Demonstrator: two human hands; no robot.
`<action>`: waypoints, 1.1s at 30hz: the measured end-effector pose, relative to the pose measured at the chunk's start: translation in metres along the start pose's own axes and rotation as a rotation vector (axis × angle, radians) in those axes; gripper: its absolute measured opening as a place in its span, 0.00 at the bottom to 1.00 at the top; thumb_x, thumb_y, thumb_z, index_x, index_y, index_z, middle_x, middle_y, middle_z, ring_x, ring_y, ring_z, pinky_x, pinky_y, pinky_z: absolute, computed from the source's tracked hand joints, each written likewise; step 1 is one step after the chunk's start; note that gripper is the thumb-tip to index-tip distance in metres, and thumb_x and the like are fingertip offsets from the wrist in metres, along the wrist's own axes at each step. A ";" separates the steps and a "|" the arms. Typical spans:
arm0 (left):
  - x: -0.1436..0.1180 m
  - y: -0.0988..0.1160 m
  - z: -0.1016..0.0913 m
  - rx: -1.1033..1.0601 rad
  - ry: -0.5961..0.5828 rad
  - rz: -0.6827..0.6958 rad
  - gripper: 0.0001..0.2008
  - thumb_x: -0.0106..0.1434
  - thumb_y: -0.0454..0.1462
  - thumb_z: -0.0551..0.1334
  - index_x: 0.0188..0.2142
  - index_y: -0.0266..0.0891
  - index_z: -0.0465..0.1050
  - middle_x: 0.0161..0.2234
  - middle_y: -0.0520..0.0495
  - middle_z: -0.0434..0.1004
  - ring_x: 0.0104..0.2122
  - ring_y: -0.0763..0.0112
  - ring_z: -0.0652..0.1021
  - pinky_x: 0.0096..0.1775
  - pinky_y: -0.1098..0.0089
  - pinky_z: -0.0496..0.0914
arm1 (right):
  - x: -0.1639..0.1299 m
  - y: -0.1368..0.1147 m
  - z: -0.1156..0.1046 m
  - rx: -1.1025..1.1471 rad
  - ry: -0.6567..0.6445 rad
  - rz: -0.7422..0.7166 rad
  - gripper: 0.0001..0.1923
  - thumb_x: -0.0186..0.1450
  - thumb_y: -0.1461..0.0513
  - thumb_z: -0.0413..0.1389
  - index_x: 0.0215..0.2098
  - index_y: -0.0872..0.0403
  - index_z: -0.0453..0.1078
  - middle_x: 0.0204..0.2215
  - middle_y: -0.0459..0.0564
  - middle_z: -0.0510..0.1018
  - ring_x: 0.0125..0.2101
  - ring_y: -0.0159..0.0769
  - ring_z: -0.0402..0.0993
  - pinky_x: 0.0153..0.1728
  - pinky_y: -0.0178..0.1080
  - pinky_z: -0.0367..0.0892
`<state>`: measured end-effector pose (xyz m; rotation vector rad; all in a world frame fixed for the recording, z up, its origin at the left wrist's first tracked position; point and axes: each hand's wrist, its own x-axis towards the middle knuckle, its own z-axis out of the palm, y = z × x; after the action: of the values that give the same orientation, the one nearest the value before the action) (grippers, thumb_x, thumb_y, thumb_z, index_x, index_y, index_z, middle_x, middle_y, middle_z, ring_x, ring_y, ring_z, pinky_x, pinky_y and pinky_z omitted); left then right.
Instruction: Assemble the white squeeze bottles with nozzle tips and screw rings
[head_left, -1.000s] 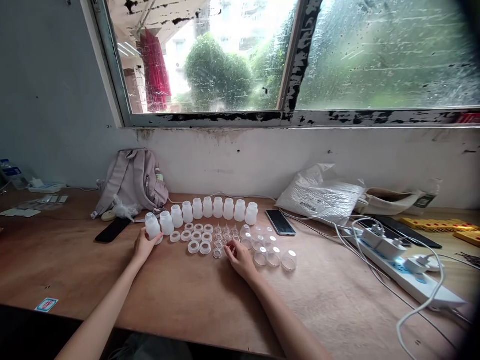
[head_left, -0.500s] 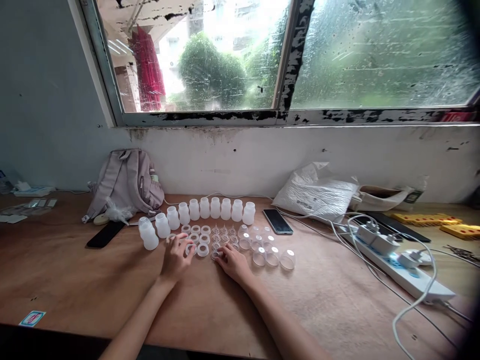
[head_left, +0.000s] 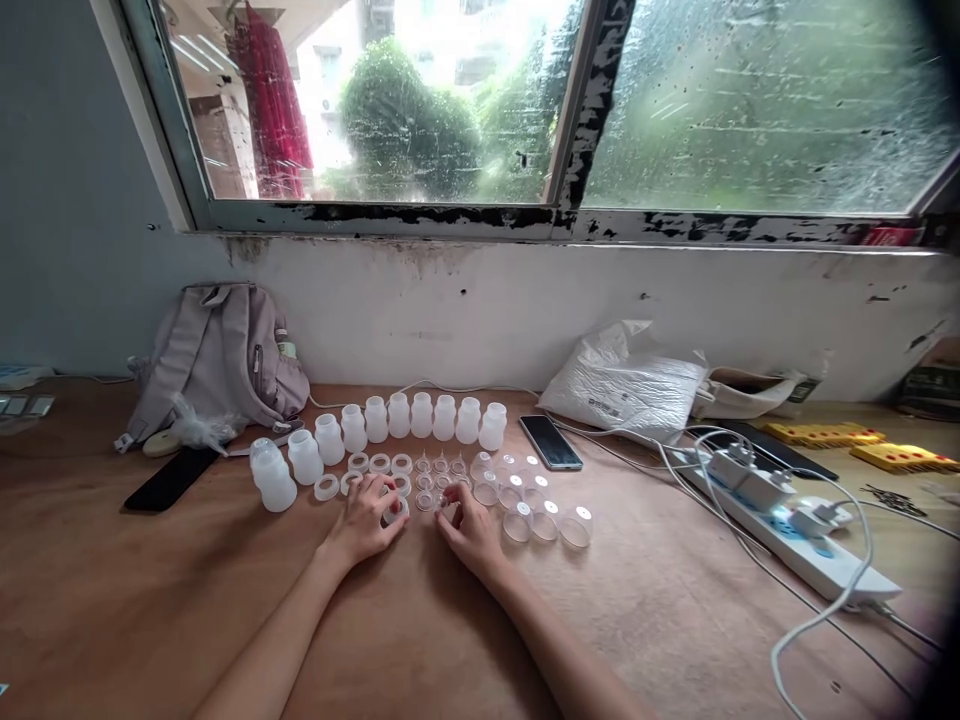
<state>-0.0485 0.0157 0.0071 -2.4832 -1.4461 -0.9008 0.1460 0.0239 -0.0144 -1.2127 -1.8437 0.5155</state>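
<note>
Two hands: L hand [head_left: 367, 520] fingers pinch white ring [head_left: 395, 514]; R hand [head_left: 469, 530] curled, grip unclear

Wooden table [head_left: 675, 620], white bottles [head_left: 420, 415] mid-frame, rings [head_left: 327, 487], clear caps [head_left: 576, 525], phone [head_left: 550, 441], power strip [head_left: 787, 520] right, backpack [head_left: 217, 360] left

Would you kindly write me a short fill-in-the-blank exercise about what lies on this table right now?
1. The left hand rests on a white ____ among the small parts.
2. The row of white bottles stands between the parts and the ____.
3. The grey backpack leans at the ____ end of the bottle row.
4. The power strip lies to the ____ of the right hand.

Missing words: ring; wall; left; right
</note>
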 end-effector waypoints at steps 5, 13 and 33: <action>-0.001 0.002 0.010 -0.230 0.117 -0.080 0.06 0.58 0.39 0.55 0.30 0.42 0.68 0.40 0.45 0.68 0.42 0.63 0.70 0.43 0.63 0.64 | 0.000 -0.001 -0.001 0.012 0.029 -0.029 0.09 0.55 0.64 0.48 0.36 0.52 0.58 0.27 0.45 0.69 0.20 0.28 0.65 0.24 0.32 0.62; 0.017 0.045 0.021 -0.777 0.197 -0.331 0.08 0.60 0.39 0.53 0.39 0.41 0.63 0.40 0.45 0.71 0.41 0.67 0.72 0.42 0.66 0.67 | -0.003 -0.008 -0.001 0.022 0.125 -0.094 0.08 0.58 0.63 0.49 0.38 0.53 0.60 0.25 0.45 0.69 0.19 0.28 0.65 0.22 0.32 0.63; 0.030 0.073 0.040 -0.828 0.266 -0.375 0.17 0.57 0.39 0.58 0.46 0.42 0.61 0.43 0.44 0.68 0.41 0.65 0.71 0.41 0.64 0.67 | 0.001 -0.008 -0.012 0.371 0.177 -0.012 0.14 0.57 0.65 0.50 0.42 0.51 0.56 0.29 0.46 0.69 0.28 0.32 0.69 0.29 0.35 0.67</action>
<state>0.0398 0.0150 0.0047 -2.4121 -1.7039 -2.1846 0.1511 0.0196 -0.0017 -0.9631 -1.5234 0.6863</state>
